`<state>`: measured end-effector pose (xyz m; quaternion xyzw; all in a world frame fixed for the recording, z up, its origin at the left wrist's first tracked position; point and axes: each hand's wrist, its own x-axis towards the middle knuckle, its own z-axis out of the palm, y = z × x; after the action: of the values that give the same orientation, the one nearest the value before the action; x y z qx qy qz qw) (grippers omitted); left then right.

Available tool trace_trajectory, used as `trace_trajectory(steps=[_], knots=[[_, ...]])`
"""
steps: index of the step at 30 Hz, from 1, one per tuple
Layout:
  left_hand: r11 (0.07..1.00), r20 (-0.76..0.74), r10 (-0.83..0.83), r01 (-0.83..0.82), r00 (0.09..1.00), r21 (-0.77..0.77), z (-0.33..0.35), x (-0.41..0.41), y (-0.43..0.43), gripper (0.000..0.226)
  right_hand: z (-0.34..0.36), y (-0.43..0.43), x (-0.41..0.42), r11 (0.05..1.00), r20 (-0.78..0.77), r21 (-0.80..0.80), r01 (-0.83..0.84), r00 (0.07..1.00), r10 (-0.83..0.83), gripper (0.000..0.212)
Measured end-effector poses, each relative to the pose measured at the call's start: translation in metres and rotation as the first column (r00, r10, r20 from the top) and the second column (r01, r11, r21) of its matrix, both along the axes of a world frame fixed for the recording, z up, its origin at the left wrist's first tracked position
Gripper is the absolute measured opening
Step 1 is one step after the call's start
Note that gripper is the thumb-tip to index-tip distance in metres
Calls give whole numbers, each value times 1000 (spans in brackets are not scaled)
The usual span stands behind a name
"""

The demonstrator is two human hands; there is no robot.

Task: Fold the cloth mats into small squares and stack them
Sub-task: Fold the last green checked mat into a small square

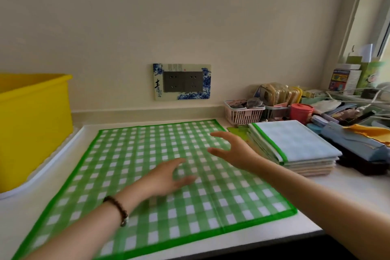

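Note:
A green and white checked cloth mat with a green border lies spread flat on the white counter. My left hand, with a bead bracelet at the wrist, hovers over the mat's middle, fingers spread and holding nothing. My right hand is open above the mat's right part, fingers spread, also holding nothing. A stack of folded mats, pale blue with a green edge on top, stands just right of the spread mat.
A yellow plastic bin stands on a white tray at the left. A pink basket, a red jar, boxes, cables and a blue pouch crowd the back right. A wall socket plate is behind the mat.

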<state>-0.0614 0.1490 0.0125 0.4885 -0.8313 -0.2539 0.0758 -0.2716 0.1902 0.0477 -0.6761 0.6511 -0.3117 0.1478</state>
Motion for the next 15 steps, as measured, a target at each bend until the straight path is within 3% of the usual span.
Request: trace_trajectory(steps=[7,15], knots=[[988,273,-138,152,952,-29,-14,80,41,99,-51,36,69,969,23,143,-202,979,200,58],[961,282,-250,272,926,-42,-27,123,70,114,-51,84,87,915,-50,208,-347,930,364,59]])
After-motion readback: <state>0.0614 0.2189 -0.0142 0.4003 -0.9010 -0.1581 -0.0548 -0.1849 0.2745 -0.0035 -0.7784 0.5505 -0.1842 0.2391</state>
